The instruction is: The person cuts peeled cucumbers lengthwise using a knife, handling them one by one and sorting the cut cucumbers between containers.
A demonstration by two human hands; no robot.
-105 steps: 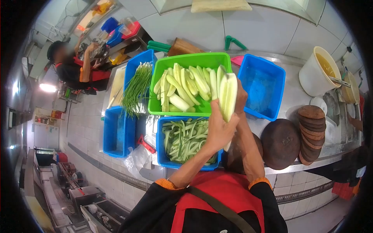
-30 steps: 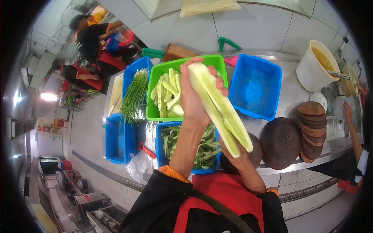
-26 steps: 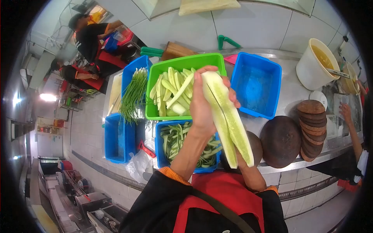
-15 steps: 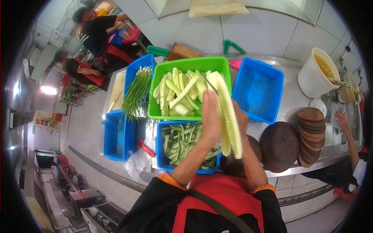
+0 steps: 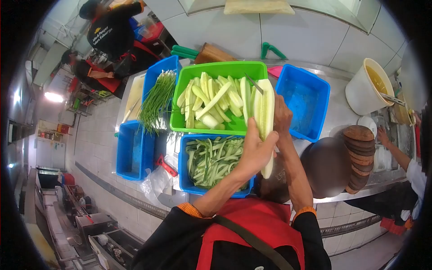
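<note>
My left hand (image 5: 258, 147) is closed round the lower part of a peeled, lengthwise-cut cucumber (image 5: 267, 107), its pale seedy face turned up. My right hand (image 5: 282, 118) grips a knife on the cucumber's right side; the handle is hidden by hand and cucumber. The knife blade (image 5: 254, 84) sticks out at the upper left, against the cucumber's top end. Beneath and beyond is a green tub (image 5: 220, 67) with several peeled cucumber pieces (image 5: 208, 101). Nearer me, a blue tub (image 5: 183, 173) holds green cucumber peelings (image 5: 211, 164).
Spring onions (image 5: 159, 99) lie over a blue tub at left, near a red peeler (image 5: 167, 166) and another blue tub (image 5: 130, 150). At right are a blue tub (image 5: 301, 101), stacked dark round dishes (image 5: 360, 155) and a white bucket (image 5: 362, 90). A co-worker's arm (image 5: 398, 150) reaches in at right.
The two cucumber lengths, earlier spread apart, are closer together and turned more face-up. My left hand has moved down the cucumber. At right, the co-worker's hand has moved left.
</note>
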